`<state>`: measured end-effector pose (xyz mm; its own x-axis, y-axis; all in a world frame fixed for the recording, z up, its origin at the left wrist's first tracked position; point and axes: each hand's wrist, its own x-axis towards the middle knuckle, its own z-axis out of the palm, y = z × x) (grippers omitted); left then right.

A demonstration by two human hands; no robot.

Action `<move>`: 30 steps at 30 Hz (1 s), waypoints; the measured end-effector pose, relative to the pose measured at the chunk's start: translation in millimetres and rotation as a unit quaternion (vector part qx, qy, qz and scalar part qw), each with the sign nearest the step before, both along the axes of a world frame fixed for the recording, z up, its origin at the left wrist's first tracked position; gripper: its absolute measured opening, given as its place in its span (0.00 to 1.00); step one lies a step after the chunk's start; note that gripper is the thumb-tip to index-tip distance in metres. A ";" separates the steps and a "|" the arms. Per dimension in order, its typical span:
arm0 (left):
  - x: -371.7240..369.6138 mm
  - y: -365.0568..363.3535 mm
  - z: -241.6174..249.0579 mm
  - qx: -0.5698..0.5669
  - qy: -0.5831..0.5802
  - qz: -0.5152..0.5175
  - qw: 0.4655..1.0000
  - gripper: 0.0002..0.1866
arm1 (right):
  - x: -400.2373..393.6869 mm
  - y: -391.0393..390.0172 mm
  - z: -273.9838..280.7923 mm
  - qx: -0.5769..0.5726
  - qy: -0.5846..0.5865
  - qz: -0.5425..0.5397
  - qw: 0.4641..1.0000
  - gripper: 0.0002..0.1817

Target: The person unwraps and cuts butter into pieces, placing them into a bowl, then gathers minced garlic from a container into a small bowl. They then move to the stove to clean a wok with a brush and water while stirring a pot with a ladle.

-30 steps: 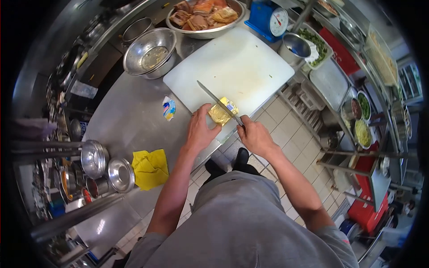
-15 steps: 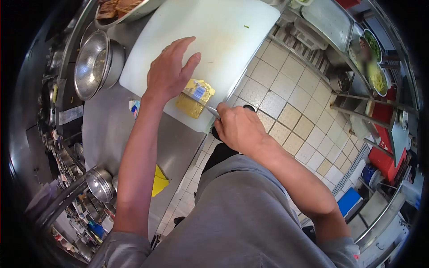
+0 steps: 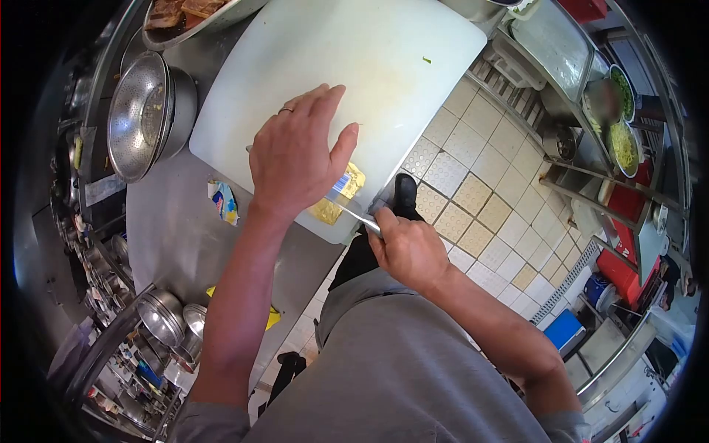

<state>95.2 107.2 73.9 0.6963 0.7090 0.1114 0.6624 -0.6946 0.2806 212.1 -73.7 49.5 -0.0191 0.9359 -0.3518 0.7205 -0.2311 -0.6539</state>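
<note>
My right hand (image 3: 410, 252) is closed around the handle of a knife (image 3: 357, 213). The blade crosses a yellow block with a blue-and-white barcode label (image 3: 354, 179), near the close edge of a white cutting board (image 3: 369, 66). My left hand (image 3: 297, 161) is open, palm down, with fingers stretched out and thumb apart. It lies over the blade and covers part of the block; whether the palm presses on the blade cannot be seen. A ring shows on one finger. What seems to be the knife tip pokes out left of that hand.
A torn blue-and-white wrapper (image 3: 222, 201) lies on the steel counter (image 3: 170, 229). Perforated metal bowls (image 3: 137, 118) stand left of the board, and a bowl of meat (image 3: 193, 21) sits behind them. Shelving with food bowls (image 3: 624, 148) is at the right, over a tiled floor.
My left hand has shifted right and toward me, now covering more of the block and blade. My right hand has moved slightly right and nearer with the knife. The camera view has shifted too.
</note>
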 end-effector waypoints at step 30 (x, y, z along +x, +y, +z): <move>-1.8 18.3 -10.8 -0.055 -0.031 -0.015 0.998 0.28 | -11.4 8.3 12.1 -0.003 -0.032 -0.025 0.999 0.11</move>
<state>93.4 125.5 63.1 0.7121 0.6978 0.0777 0.6202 -0.6770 0.3963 200.7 -65.5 61.7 0.0502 0.9329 -0.3566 0.7483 -0.2716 -0.6052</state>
